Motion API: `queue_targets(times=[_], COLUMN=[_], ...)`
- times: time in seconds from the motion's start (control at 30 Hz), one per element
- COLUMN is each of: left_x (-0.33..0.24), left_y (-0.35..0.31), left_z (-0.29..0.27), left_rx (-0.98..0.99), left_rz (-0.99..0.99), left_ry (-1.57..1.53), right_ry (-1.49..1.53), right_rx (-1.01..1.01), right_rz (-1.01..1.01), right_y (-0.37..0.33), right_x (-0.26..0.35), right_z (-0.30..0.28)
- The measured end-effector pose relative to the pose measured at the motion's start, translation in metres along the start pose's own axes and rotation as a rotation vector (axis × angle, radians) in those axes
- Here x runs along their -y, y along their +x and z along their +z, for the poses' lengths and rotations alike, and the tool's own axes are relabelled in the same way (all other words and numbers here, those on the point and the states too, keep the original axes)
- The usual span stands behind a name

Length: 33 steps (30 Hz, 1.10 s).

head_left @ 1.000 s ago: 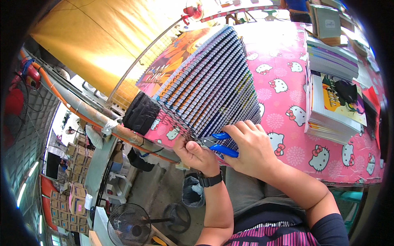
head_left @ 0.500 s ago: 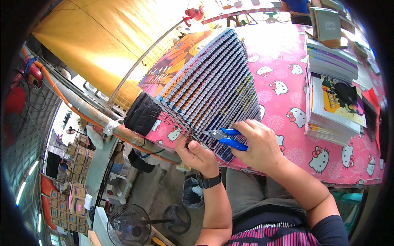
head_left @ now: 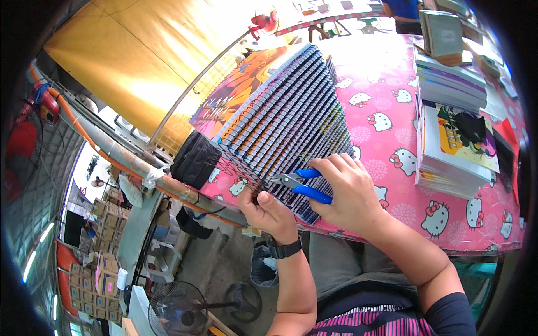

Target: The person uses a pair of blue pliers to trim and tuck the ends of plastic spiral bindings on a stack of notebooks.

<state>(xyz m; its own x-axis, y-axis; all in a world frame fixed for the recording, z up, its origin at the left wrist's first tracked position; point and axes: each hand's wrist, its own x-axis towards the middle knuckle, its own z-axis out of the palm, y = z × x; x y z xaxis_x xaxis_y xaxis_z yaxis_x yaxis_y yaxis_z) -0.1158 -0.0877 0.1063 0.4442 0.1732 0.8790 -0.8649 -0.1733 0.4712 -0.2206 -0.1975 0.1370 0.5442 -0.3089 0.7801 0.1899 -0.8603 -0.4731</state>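
In my right hand (head_left: 354, 193) is a pair of blue-handled wire cutters (head_left: 312, 194), the fingers wrapped round its spread handles. The metal jaws point left, at the near left edge of a tall stack of spiral-bound notebooks (head_left: 280, 123). Dark coil ends line that edge. Just below the jaws, my left hand (head_left: 269, 213) is curled against the coil ends, thumb up and fingers bent. What it pinches, if anything, is too small to make out. An orange illustrated cover (head_left: 241, 84) shows on the notebook at the stack's far left side.
A pink patterned tablecloth (head_left: 386, 162) covers the table. At right stand piles of unbound pages (head_left: 448, 151) with a black item on top. Left of the notebooks sits a black pouch (head_left: 194, 158). A standing fan (head_left: 178, 308) and a lined bin (head_left: 264, 264) are on the floor.
The cutters and my right hand have shifted slightly left and up, and the handles are a little farther apart. My left hand stays at the coil ends.
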Motion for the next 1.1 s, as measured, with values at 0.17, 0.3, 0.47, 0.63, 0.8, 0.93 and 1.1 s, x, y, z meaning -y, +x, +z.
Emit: queue_targets(times=[0.17, 0.3, 0.47, 0.63, 0.8, 0.93, 1.1], left_x=[-0.003, 0.004, -0.003, -0.001, -0.002, -0.002, -0.010], left_y=[0.001, 0.001, 0.004, 0.007, 0.015, 0.016, 0.023], left_z=[0.004, -0.002, 0.003, 0.002, 0.003, 0.005, 0.010], left_rx=[-0.017, 0.023, -0.018, 0.019, 0.031, 0.004, -0.024], left_rz=[0.037, 0.026, -0.005, 0.029, 0.047, 0.064, 0.081], left_ry=[-0.010, 0.008, -0.005, -0.051, -0.024, 0.003, -0.032], right_ry=[-0.004, 0.084, -0.045, -0.024, 0.045, -0.057, 0.004], right_rx=[0.144, 0.310, -0.006, 0.152, 0.241, -0.075, 0.150], right_rz=[0.067, 0.213, -0.028, 0.053, 0.163, -0.066, 0.082], right_y=[0.000, -0.001, 0.007, 0.006, 0.005, 0.014, 0.015], right_x=[0.004, 0.006, 0.004, 0.010, 0.009, 0.006, 0.013], right_z=[0.000, -0.009, -0.004, -0.002, -0.009, -0.006, -0.006])
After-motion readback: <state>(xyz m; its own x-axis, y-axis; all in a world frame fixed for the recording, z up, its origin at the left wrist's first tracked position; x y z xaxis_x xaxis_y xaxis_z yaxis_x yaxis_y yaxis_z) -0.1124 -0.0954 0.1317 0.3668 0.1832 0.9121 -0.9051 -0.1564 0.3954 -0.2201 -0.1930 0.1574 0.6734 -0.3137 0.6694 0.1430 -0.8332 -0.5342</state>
